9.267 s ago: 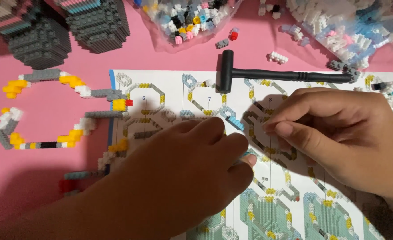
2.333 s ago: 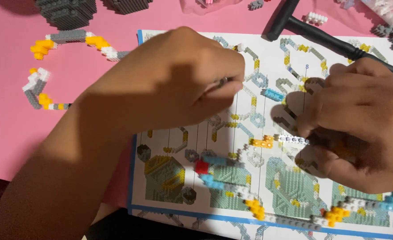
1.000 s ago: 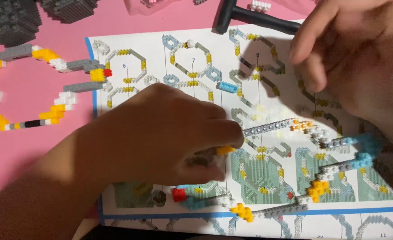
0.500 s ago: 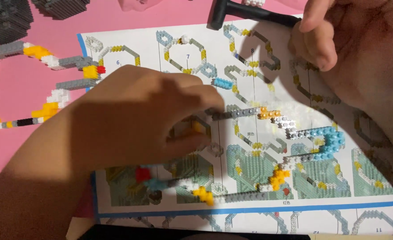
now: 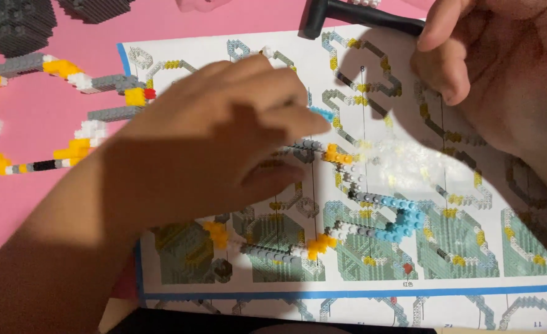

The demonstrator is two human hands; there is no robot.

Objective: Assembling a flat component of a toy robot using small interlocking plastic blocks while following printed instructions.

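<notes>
Pink tabletop (image 5: 51, 185), brick chain (image 5: 354, 204) lying crosswise.

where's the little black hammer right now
In the head view the black hammer lies at the top edge, right of centre, on the top edge of the instruction sheet, its handle running under the right hand.

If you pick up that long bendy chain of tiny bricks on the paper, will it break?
Probably, yes. The brick chain is thin, mostly one small brick wide, and winds in loops, so it would likely sag or snap at a joint if lifted by one end. It looks light. The left hand rests at its grey end, and lying flat on the instruction sheet, it likely slides more safely than it lifts.
</notes>
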